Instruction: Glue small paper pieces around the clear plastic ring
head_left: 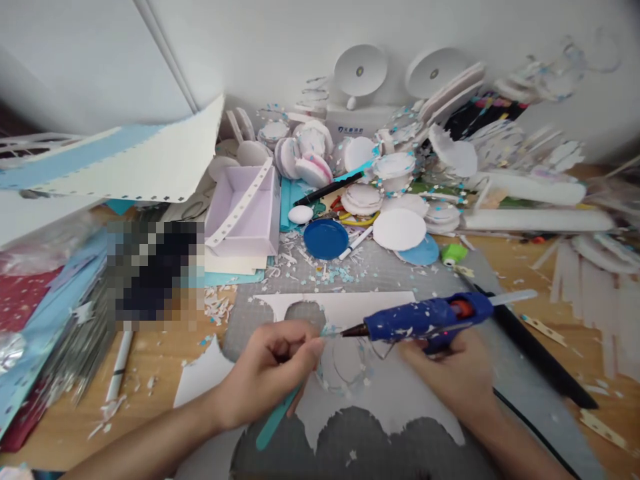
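My right hand grips a blue hot glue gun, its dark nozzle pointing left. The nozzle tip touches the rim of a clear round plastic piece speckled with small confetti. My left hand is closed in a pinch on the left edge of that clear piece, right beside the nozzle. Both hands hover over a grey cutting mat with white card that has round cut-outs. A teal strip lies under my left hand.
The back of the table is piled with white foam discs, a blue lid, a pale open box, pens and paper scraps. Stacked sheets crowd the left. A black cord runs right. Paper sheets overhang top left.
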Tool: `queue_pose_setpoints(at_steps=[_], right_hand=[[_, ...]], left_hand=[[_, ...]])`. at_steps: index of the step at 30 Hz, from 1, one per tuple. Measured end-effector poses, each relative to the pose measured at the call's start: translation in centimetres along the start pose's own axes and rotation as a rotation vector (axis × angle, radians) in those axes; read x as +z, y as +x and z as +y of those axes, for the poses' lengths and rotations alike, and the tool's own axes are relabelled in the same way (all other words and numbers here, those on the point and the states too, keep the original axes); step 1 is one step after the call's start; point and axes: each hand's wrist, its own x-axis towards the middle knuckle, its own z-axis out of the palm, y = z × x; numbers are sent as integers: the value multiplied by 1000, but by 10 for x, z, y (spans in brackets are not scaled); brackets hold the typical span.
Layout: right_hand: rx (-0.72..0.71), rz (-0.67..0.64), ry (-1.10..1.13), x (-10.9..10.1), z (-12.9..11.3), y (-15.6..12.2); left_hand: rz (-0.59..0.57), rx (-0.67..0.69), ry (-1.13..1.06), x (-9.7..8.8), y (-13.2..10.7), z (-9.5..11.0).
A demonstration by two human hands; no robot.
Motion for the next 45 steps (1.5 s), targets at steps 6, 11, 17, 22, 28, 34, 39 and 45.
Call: queue_pose_setpoints(at_steps=[6, 11, 17, 22, 28, 34, 39, 45], right_hand=[[-21, -22, -17, -1, 0, 0], [35, 34, 14, 3, -5, -2], [75, -6, -17, 3, -4, -5], [-38, -24, -33, 1, -5, 1], [-35, -31, -45, 1, -3, -1], [-112, -1, -128, 3, 5, -2], [-65, 209, -194, 0, 13, 3], [149, 458, -262, -57, 38, 20]], left_hand=[[-79, -11, -16, 0, -2, -3], [-101, -32, -46, 0, -4, -3], [-97, -22, -57, 1, -4, -2], [-100, -14, -62, 1, -4, -1], [-100, -23, -66, 1, -5, -3], [-103, -29, -69, 0, -4, -2], [-92, -4, -80, 0, -5, -1], [-16, 29, -158, -2, -6, 2]])
